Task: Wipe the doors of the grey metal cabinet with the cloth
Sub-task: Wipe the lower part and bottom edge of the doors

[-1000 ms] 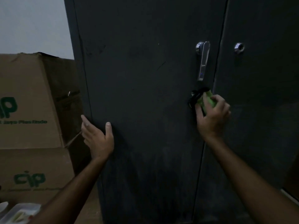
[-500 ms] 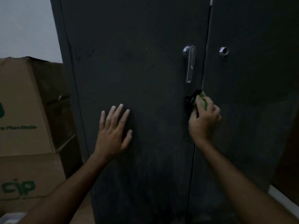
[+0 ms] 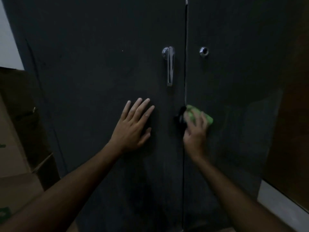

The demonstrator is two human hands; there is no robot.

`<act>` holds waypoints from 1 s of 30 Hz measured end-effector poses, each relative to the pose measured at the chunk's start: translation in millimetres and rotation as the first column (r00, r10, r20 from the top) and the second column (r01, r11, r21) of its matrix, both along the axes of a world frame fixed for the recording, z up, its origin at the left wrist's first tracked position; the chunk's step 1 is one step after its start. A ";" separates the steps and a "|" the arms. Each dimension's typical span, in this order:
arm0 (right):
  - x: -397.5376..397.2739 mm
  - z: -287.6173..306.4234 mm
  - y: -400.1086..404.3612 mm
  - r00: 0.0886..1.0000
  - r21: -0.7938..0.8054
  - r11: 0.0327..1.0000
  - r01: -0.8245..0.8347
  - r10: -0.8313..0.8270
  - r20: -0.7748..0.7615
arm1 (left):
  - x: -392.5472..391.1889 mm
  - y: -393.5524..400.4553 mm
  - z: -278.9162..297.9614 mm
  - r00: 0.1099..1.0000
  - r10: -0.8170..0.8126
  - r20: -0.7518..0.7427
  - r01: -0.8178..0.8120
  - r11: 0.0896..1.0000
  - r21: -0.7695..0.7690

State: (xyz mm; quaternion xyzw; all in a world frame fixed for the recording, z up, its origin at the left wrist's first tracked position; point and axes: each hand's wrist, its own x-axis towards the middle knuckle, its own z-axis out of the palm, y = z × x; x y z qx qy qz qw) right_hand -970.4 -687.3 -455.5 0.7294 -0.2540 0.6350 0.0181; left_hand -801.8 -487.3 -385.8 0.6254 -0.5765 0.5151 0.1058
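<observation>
**Soft cloth bunched against the door seam**

The right hand (image 3: pixel 195 131) grips a wadded green cloth (image 3: pixel 192 114), pressing it on the right door (image 3: pixel 234 81) beside the seam, below the lever handle (image 3: pixel 170 66). It looks light and limp, best held bunched. The left hand (image 3: pixel 133 126) rests flat, fingers spread, on the left door (image 3: pixel 92 72).

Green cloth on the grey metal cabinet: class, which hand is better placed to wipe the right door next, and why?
The right hand. It already grips the green cloth against the right door beside the seam. The left hand lies flat and empty on the left door.
</observation>
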 end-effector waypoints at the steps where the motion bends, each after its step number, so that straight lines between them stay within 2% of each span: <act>1: -6.3 -32.3 1.5 0.992 -0.057 0.998 -0.014 0.007 -0.122 | -3.2 -5.3 4.4 1.000 -0.006 0.007 0.006 1.000 0.011; 2: -20.3 -53.9 -7.0 0.980 -0.085 0.996 -0.006 -0.011 -0.198 | -5.3 -8.8 7.1 1.000 -0.010 0.016 0.010 1.000 0.023; 3: -36.4 -62.4 -25.0 0.978 -0.073 0.997 0.012 -0.027 -0.206 | -7.0 -11.3 8.9 1.000 -0.016 0.025 0.015 0.999 0.033; 4: -52.2 -57.9 -44.4 0.989 0.008 0.999 0.031 -0.029 -0.143 | -9.2 -13.3 11.1 0.999 -0.032 0.033 0.031 0.999 0.039; 6: -73.9 -20.4 -78.8 0.991 0.280 0.957 0.073 -0.101 0.089 | -16.2 -17.7 21.8 0.993 -0.100 0.057 0.099 0.995 0.022; 8: -75.0 27.2 -93.1 0.969 0.443 0.894 0.064 -0.161 0.186 | -25.7 -27.7 45.3 0.983 -0.164 0.084 0.167 0.985 -0.035; 9: -68.0 42.9 -86.7 0.971 0.412 0.908 0.075 -0.161 0.179 | -31.5 -35.2 61.8 0.979 -0.183 0.095 0.189 0.979 -0.070; 11: -50.9 49.5 -62.3 0.988 0.240 0.969 0.049 -0.081 0.128 | -43.3 -54.3 98.7 0.974 -0.184 0.133 0.201 0.971 -0.131; 14: -42.5 -3.0 -37.8 0.994 0.063 0.998 -0.001 0.008 -0.110 | -58.3 -85.1 140.3 0.966 -0.127 0.226 0.154 0.982 -0.107; 16: -62.0 -23.5 -50.1 0.984 0.051 0.999 0.008 0.002 -0.179 | -62.4 -100.2 151.2 0.957 -0.070 0.282 0.089 0.995 -0.054; 17: -73.8 -21.1 -64.5 0.992 0.100 0.995 0.021 -0.008 -0.130 | -62.5 -104.5 153.8 0.950 -0.046 0.310 0.062 0.997 -0.040; 19: -90.5 9.1 -95.4 0.992 0.297 0.953 0.059 -0.089 0.091 | -60.4 -108.5 155.6 0.935 -0.036 0.352 0.053 0.998 -0.038; 21: -91.8 54.3 -114.6 0.947 0.468 0.881 0.068 -0.205 0.248 | -56.4 -110.4 156.5 0.925 -0.076 0.374 0.095 0.995 -0.034; 22: -85.9 69.9 -114.0 0.935 0.461 0.880 0.112 -0.251 0.252 | -53.9 -111.7 156.5 0.919 -0.106 0.380 0.126 0.992 -0.029; 24: -67.5 77.0 -100.7 0.943 0.280 0.943 0.178 -0.245 0.226 | -49.7 -114.7 156.6 0.906 -0.163 0.391 0.191 0.981 -0.034; 27: -52.9 10.4 -81.4 0.987 -0.025 0.986 0.163 -0.162 0.017 | -46.4 -119.9 155.8 0.883 -0.230 0.409 0.275 0.960 -0.053; 29: -70.2 -32.7 -86.7 0.985 -0.025 0.986 0.168 -0.168 -0.029 | -44.6 -122.4 156.1 0.875 -0.256 0.410 0.302 0.952 -0.049; 30: -83.2 -35.3 -102.0 0.985 0.062 0.984 0.166 -0.169 0.038 | -43.2 -122.3 156.6 0.872 -0.264 0.412 0.310 0.949 -0.048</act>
